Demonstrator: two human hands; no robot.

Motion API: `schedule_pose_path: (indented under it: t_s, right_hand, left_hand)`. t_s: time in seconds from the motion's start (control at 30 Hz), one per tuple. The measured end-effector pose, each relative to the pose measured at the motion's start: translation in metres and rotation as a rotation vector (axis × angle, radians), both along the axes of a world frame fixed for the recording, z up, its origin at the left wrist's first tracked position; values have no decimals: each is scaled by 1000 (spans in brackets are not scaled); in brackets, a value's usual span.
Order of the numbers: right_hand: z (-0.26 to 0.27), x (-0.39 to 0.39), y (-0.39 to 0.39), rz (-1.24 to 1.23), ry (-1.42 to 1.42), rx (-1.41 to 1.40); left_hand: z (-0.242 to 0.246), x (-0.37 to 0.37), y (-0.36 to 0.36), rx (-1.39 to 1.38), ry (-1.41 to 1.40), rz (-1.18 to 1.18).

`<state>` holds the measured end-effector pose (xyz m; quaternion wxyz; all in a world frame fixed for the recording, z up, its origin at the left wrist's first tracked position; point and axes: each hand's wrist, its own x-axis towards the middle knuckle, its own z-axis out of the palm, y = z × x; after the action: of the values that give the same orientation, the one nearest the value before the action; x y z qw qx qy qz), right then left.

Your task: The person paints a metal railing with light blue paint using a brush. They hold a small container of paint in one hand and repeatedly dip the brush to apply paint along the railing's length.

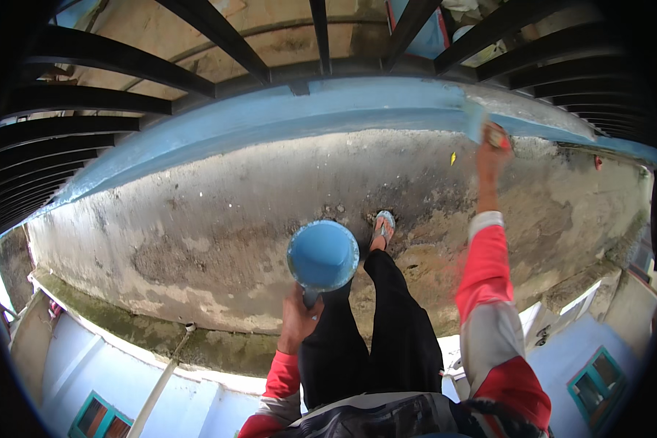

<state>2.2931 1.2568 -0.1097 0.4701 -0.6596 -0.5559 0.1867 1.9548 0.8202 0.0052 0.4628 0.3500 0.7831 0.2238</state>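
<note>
My left hand (300, 317) grips the handle of a blue dipper (322, 253), held in front of my legs. Light blue paint lies inside it, and its rim is speckled with dried paint. Out to the far right, my right hand (493, 150) is closed around a wide paintbrush (475, 121), blurred by motion. The bristles meet the top of the low wall (383, 96) under the railing. Left of the brush this ledge is pale blue; to the right a stretch of grey bare concrete (531, 112) shows.
Black railing bars (320, 35) rise from the ledge. Stained concrete floor (241, 186) bears a small yellow leaf (453, 159). My sandalled foot (382, 227) stands on it. Behind me runs a mossy floor edge (137, 320) with a pipe (167, 378), above a pale blue house wall (186, 405).
</note>
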Motion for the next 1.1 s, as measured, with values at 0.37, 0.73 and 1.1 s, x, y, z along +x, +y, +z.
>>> schedule_pose_path:
  t_s: [0.37, 0.73, 1.1]
  right_hand:
    - [219, 172, -178, -333, 1110, -139]
    - [281, 169, -220, -309, 1592, -199]
    - [207, 335, -158, -226, 1630, -270]
  left_hand:
    - [91, 10, -21, 72, -154, 182]
    - [148, 56, 18, 207, -516, 329]
    - [165, 220, 91, 156, -375, 424]
